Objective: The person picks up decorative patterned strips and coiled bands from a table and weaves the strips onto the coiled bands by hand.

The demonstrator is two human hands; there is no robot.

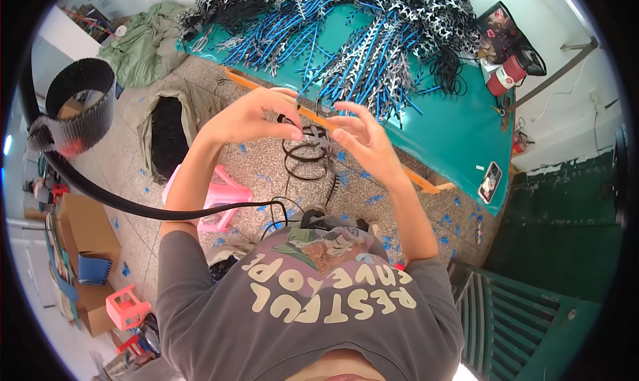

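Note:
My left hand [256,119] is raised in front of my chest, at the near edge of the green table. Its fingers curl toward the thumb around a thin black strand, partly hidden by the fingers. Just to the right is my right hand [363,138], its fingers apart and nothing plainly visible in them. Below and between both hands, loose black coils [305,160] hang down toward my lap. Beyond them, blue stems with grey and black leaf-shaped sprigs [369,65] lie heaped on the green table [446,131].
An orange strip [419,181] runs along the table's near edge. A phone [490,183] and a red tumbler [509,75] are on the right. A pink stool [223,198] and an open sack [170,135] stand at left. A black tube [153,211] crosses from the left.

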